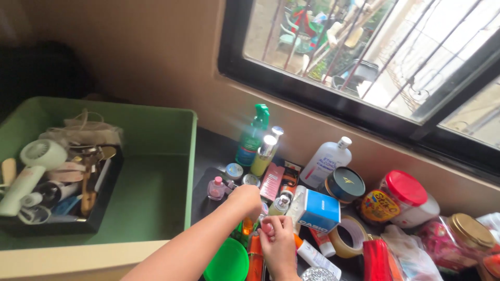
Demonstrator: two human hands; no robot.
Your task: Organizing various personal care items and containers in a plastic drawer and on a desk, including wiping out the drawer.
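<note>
Both hands work low in the middle of a crowded dark surface (208,151) under the window (364,57). The left hand (246,199) reaches in from below with its fingers curled down together among the small bottles; what they close on is hidden. The right hand (278,239) sits just beside it, fingers pinched on a small pink-capped item (267,228), too small to make out. There is hardly any free room around them: a small pink bottle (216,188) and two round tins (234,171) lie just to the left, a pink comb (272,182) and a blue and white box (315,211) crowd in from the right, and a roll of tape (348,237) lies beyond the box. A green round lid (227,262) touches the near edge of the picture under the left forearm. Behind stand a green spray bottle (252,135) and a clear white-capped bottle (325,162), close to the wall. The only open stretch is to the left, inside the green bin (156,192), whose bare floor runs between its right wall and a black tray (107,192) of odds and ends, including a white hair dryer (31,171).
</note>
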